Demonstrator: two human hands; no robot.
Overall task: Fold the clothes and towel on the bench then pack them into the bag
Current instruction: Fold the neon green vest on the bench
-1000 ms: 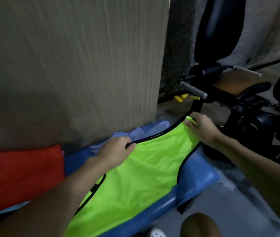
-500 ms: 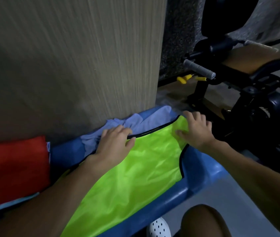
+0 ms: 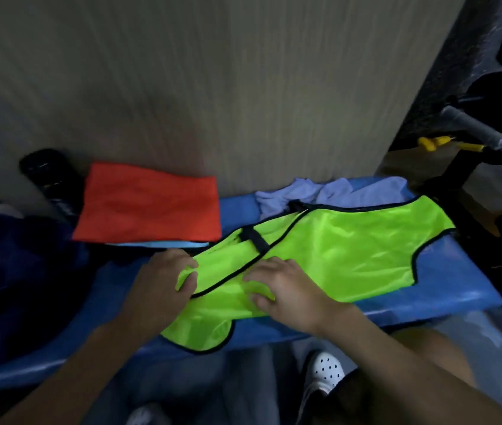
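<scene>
I have the left hand [image 3: 163,283] at the near left end of the green vest [image 3: 350,253]. Its fingers are curled and the thumb is closed under them, with a tuck of green cloth pinched between. The right hand [image 3: 286,289] sits just beside it on the same vest. Its fingers [image 3: 254,271] are bent and a small bulge of fabric is held between them and the thumb. The two hands are close together but not touching. A black-trimmed edge of the vest runs between them.

The green vest lies spread along the blue table [image 3: 458,289], its length running from the hands out to the right. Its near left corner hangs over the front edge. A short black strap [image 3: 255,242] crosses the trim at its upper left.

Behind the vest, against the wall panel [image 3: 212,87], a pale blue towel [image 3: 329,191] lies crumpled. The vest's far edge overlaps it.

To the left, a red cloth [image 3: 148,204] lies folded flat on top of a light blue folded piece [image 3: 163,244], of which only the front edge shows. This stack is near the vest, but I cannot tell whether they touch.

A dark navy bag [image 3: 13,271] occupies the table's left end. Whether it is open I cannot tell. A black object [image 3: 50,170] stands behind it by the wall, too dark to identify.

At far right there is a black frame with a grey handle [image 3: 473,127] and a yellow part [image 3: 436,144]. A white perforated shoe [image 3: 326,372] shows below the table.
</scene>
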